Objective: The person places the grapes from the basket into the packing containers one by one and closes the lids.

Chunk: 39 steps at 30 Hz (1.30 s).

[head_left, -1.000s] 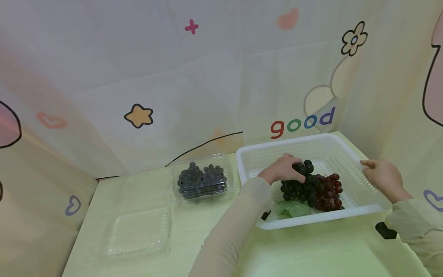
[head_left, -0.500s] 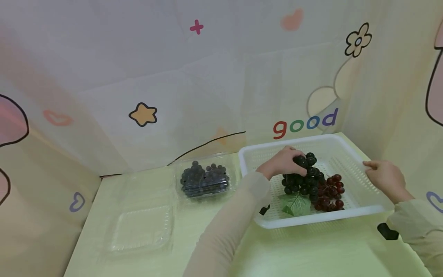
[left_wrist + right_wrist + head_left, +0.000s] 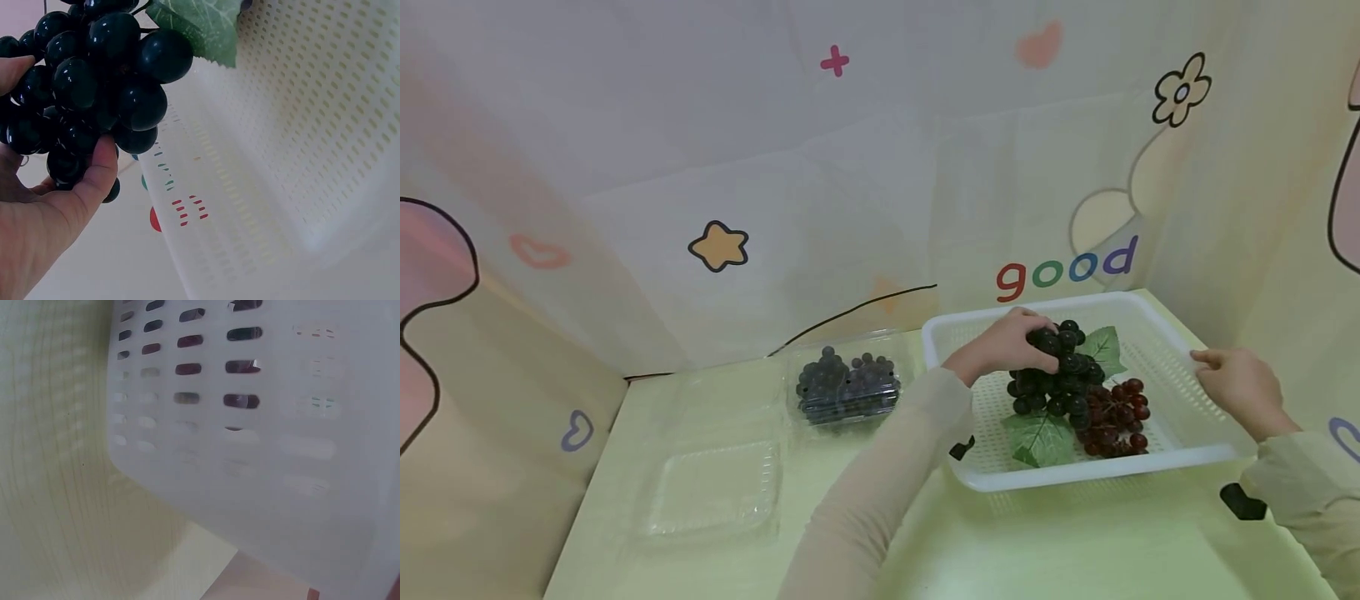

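Observation:
A bunch of black grapes (image 3: 1060,387) is held by my left hand (image 3: 1011,342), with thumb and fingers around its upper part. In the left wrist view, the left hand (image 3: 59,212) grips the glossy grapes (image 3: 106,81), and a green leaf (image 3: 197,28) hangs at their side. Beneath and right of them, a bunch of red grapes (image 3: 1116,417) lies in the white plastic basket (image 3: 1075,472). Leaves show behind and in front of the black bunch. My right hand (image 3: 1240,390) grips the basket's right rim; the right wrist view shows mostly the slotted basket wall (image 3: 187,447).
Left of the basket, a clear plastic clamshell (image 3: 848,400) contains dark grapes. A clear plastic tray (image 3: 715,487) lies nearer on the pale table (image 3: 1015,550). A printed curtain (image 3: 850,208) stands close behind the basket and clamshell.
My left hand has raised the black grapes slightly, uncovering more of the front leaf and a second leaf behind. The right hand stays on the rim. The head view has shifted slightly.

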Tool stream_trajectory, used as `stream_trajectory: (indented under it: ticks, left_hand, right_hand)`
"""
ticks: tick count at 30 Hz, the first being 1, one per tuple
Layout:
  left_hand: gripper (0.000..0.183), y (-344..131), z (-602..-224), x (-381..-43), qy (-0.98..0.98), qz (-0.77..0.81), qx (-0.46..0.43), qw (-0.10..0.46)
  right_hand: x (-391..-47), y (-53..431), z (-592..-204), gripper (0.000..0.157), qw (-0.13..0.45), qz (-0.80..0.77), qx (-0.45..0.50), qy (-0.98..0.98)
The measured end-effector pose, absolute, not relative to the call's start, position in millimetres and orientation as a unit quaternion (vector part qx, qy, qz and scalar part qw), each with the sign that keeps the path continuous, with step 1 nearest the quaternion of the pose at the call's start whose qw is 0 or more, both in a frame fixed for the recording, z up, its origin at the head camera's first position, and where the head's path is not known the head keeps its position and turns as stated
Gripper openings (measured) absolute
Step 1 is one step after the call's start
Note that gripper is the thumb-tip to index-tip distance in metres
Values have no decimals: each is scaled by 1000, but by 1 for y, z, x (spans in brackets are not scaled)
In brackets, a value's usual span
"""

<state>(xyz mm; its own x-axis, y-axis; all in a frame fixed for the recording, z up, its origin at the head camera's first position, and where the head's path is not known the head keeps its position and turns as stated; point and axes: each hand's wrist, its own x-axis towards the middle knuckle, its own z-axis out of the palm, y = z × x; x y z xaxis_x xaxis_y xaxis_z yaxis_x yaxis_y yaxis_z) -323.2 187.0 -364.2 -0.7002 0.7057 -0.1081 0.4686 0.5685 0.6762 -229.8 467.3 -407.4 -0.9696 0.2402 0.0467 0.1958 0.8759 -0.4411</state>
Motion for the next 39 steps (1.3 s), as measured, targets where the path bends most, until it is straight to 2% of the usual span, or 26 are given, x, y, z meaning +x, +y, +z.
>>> stream_trajectory:
  ticks: [29, 39]
  left_hand:
    - [47, 121, -336, -325, 855, 379, 324, 142]
    - [44, 100, -330, -321, 853, 385, 329, 131]
  right_hand:
    - [-237, 474, -407, 40, 30, 205, -77, -975]
    - [-239, 475, -408, 39, 40, 198, -88, -975]
